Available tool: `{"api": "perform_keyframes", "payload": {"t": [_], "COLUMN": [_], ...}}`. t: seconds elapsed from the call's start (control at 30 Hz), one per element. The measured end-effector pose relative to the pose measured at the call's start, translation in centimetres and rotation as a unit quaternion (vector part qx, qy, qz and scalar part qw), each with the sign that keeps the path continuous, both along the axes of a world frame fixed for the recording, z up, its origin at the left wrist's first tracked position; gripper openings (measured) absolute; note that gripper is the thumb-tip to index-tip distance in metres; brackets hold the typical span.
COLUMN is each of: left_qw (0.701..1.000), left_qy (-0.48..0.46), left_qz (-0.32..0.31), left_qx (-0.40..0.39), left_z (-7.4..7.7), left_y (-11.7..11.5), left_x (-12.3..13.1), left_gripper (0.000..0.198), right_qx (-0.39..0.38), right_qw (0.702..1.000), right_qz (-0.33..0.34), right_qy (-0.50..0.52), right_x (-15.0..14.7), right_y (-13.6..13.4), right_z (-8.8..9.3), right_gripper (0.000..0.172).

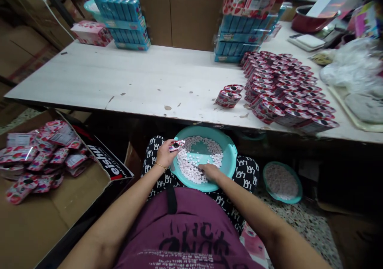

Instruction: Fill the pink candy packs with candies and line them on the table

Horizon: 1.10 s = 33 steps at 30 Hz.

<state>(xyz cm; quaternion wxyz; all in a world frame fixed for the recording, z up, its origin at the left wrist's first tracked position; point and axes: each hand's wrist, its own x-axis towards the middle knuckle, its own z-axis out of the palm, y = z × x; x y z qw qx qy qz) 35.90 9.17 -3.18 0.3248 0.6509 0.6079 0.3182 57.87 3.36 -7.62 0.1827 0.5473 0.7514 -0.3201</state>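
Note:
My left hand [165, 154] is closed around a small red-and-white printed candy container [177, 145], held upright over the left rim of a turquoise basin [229, 157]. The container's top has a dark round spot. Many small white-pink candies [191, 173] lie in the basin, which rests on my lap. Inside the basin, my right hand [210, 172] is closed on a thin, dark-edged, spoon-like tool [194, 165] among the candies. Its far end is partly hidden by them.
Rows of filled-looking printed containers [287, 89] and two apart [229, 97] stand on the white table [155, 81]. Blue boxes [127, 22] are stacked behind. At left, a cardboard box [74, 193] holds more containers. A second basin [281, 181] sits on the floor at right.

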Motion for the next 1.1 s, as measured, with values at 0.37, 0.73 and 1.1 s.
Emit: {"api": "perform_keyframes", "payload": {"t": [0.37,0.73,1.1], "left_qw": [0.994,0.990,0.986], "left_qy": [0.040,0.054,-0.162], "left_qz": [-0.081,-0.122,-0.026], "left_qx": [0.054,0.050,-0.022], "left_z": [-0.5,-1.0,-1.2], "left_y": [-0.5,-1.2,-1.4], "left_x": [1.0,2.8,2.1], "left_gripper": [0.036,0.040,0.036], "right_qx": [0.036,0.082,0.101], "right_qw": [0.977,0.995,0.995], "right_qz": [-0.079,0.016,-0.021], "right_qy": [0.197,0.046,0.006], "right_x": [4.4,1.6,3.8], "right_y": [2.1,5.4,4.6], "right_z": [9.0,15.6,17.5], "right_gripper": [0.028,0.027,0.029]}}
